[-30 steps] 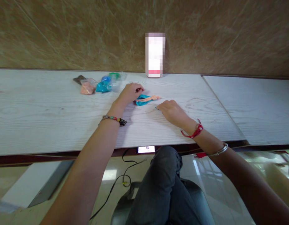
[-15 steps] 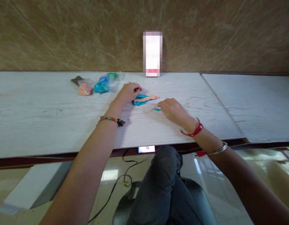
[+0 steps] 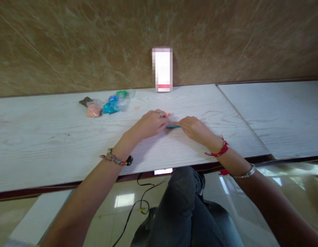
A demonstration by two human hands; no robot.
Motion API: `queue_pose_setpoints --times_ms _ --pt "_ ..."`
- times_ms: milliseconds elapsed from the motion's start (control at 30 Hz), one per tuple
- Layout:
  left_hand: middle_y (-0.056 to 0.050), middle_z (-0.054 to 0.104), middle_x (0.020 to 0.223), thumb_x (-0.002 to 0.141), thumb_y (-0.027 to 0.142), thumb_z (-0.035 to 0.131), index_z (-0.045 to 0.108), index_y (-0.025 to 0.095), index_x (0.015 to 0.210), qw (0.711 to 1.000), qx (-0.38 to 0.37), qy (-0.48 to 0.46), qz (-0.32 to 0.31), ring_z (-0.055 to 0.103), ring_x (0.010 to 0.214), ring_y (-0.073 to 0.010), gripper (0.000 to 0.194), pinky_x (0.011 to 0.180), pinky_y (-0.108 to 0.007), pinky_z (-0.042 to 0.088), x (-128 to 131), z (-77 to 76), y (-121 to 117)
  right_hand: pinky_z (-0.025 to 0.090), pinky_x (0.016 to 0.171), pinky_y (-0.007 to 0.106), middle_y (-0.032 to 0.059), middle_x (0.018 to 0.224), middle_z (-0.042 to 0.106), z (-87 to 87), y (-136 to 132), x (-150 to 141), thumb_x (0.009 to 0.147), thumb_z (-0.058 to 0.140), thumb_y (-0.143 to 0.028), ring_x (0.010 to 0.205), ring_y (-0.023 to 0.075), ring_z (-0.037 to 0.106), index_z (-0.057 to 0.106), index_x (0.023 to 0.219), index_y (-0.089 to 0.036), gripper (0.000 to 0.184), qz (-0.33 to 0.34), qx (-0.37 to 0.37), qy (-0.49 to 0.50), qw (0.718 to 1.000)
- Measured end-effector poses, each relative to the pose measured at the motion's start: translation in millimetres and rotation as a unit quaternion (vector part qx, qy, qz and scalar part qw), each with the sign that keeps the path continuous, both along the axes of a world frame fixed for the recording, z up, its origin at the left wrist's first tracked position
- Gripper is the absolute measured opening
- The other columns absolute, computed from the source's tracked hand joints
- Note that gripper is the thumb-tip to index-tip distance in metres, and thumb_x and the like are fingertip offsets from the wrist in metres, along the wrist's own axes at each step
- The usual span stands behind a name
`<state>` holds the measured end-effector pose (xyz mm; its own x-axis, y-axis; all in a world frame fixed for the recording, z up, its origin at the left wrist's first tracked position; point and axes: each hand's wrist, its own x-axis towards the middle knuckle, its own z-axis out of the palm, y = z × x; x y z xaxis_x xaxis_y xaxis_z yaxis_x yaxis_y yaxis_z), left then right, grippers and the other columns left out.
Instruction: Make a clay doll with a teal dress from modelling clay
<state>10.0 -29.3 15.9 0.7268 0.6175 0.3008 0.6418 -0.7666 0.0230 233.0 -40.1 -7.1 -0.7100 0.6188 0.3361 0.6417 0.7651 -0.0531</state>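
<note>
My right hand (image 3: 193, 128) is closed in a pinch on one end of a thin teal strip (image 3: 173, 127), low over the table. At the strip's other end are the bent fingertips of my left hand (image 3: 155, 123), which look closed on it. Behind my left hand lies a flat teal-and-peach clay piece (image 3: 170, 114). Only its peach tip and a sliver of teal show; the hand hides the rest. A small peach bit (image 3: 137, 107) sits alone on the table, left of the hands.
Toward the back left are bags of peach clay (image 3: 94, 110), teal clay (image 3: 111, 107), blue clay (image 3: 113, 98) and green clay (image 3: 122, 93), with a dark packet (image 3: 86, 101). A phone (image 3: 162, 70) leans on the wall. The white table (image 3: 71, 147) ends just before my knees.
My left hand has left the far end of the clay piece and come right and nearer, up to the teal strip in my right hand. A peach bit now shows on the table. The view has tilted.
</note>
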Motion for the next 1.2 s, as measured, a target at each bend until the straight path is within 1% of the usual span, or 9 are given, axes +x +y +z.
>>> queue_pose_setpoints --times_ms 100,200,400,500,733,900,1000,1133,1200 --pt "-0.006 0.065 0.108 0.089 0.024 0.047 0.064 0.021 0.108 0.999 0.011 0.035 -0.011 0.057 0.102 -0.0198 0.026 0.085 -0.036 0.047 -5.3 -7.5 -10.4 0.039 0.072 0.03 0.0065 0.09 0.068 -1.4 0.0 0.0 0.088 0.041 -0.005 0.083 0.0157 0.056 0.068 0.104 -0.02 0.035 0.009 0.029 -0.01 0.999" --pt "-0.009 0.065 0.109 0.091 0.027 0.045 0.062 0.019 0.113 0.999 0.029 0.03 -0.03 0.056 0.105 -0.022 0.028 0.083 -0.038 0.048 -11.9 -12.3 -15.5 0.037 0.07 0.03 0.0069 0.092 0.068 -2.1 -1.3 0.3 0.088 0.041 -0.005 0.083 0.016 0.055 0.067 0.108 -0.021 0.036 0.021 0.054 -0.017 0.998" --pt "-0.009 0.065 0.113 0.092 0.027 0.045 0.062 0.016 0.111 0.995 0.019 0.014 -0.094 0.057 0.108 -0.0206 0.028 0.095 -0.042 0.045 -13.0 -14.3 -17.0 0.035 0.068 0.03 0.0081 0.094 0.066 -4.8 -4.2 -1.5 0.089 0.044 -0.007 0.083 0.0162 0.053 0.067 0.109 -0.021 0.034 0.025 0.077 -0.025 0.996" --pt "-0.009 0.062 0.119 0.092 0.027 0.046 0.061 0.017 0.112 0.995 0.009 0.02 -0.093 0.055 0.112 -0.021 0.027 0.096 -0.043 0.045 -12.7 -14.0 -16.3 0.035 0.07 0.03 0.008 0.097 0.065 -5.7 -4.8 -2.7 0.088 0.044 -0.008 0.086 0.0167 0.053 0.068 0.108 -0.022 0.034 0.021 0.063 -0.022 0.998" --pt "-0.008 0.065 0.116 0.092 0.027 0.043 0.061 0.017 0.114 0.996 0.002 0.031 -0.078 0.059 0.105 -0.02 0.03 0.091 -0.04 0.049 -13.4 -12.9 -18.9 0.038 0.075 0.031 0.0084 0.099 0.067 -2.2 -6.0 -1.7 0.084 0.041 -0.003 0.092 0.0175 0.055 0.065 0.111 -0.016 0.038 0.019 0.008 0.006 1.0" --pt "-0.009 0.066 0.113 0.093 0.026 0.041 0.063 0.016 0.108 0.997 0.005 0.029 -0.071 0.061 0.102 -0.0193 0.029 0.089 -0.039 0.05 -12.7 -12.7 -21.4 0.037 0.073 0.032 0.0074 0.101 0.067 -0.9 -7.4 -4.6 0.085 0.041 -0.003 0.09 0.0175 0.055 0.062 0.116 -0.02 0.041 0.016 0.039 -0.02 0.999" --pt "-0.01 0.066 0.112 0.092 0.026 0.043 0.064 0.014 0.107 0.997 0.013 0.034 -0.075 0.061 0.102 -0.0204 0.028 0.089 -0.039 0.051 -12.8 -13.5 -21.3 0.036 0.071 0.032 0.0091 0.104 0.066 -1.1 -8.8 -8.1 0.087 0.042 -0.006 0.09 0.0182 0.055 0.064 0.114 -0.021 0.037 0.018 0.06 -0.045 0.997" --pt "-0.009 0.065 0.113 0.091 0.026 0.045 0.063 0.014 0.108 0.997 0.016 0.035 -0.071 0.06 0.102 -0.0216 0.027 0.088 -0.04 0.051 -13.1 -15.0 -21.1 0.038 0.074 0.032 0.0101 0.104 0.066 -1.7 -9.9 -10.5 0.086 0.042 -0.006 0.091 0.0186 0.055 0.065 0.109 -0.018 0.035 0.013 0.042 -0.037 0.998" --pt "-0.009 0.065 0.113 0.093 0.027 0.042 0.064 0.015 0.108 0.997 0.015 0.03 -0.065 0.06 0.102 -0.021 0.029 0.089 -0.039 0.051 -13.0 -15.7 -21.4 0.039 0.075 0.032 0.0104 0.103 0.066 -2.1 -9.5 -9.2 0.085 0.04 -0.003 0.093 0.0184 0.055 0.063 0.112 -0.016 0.038 0.007 0.02 -0.02 1.0"
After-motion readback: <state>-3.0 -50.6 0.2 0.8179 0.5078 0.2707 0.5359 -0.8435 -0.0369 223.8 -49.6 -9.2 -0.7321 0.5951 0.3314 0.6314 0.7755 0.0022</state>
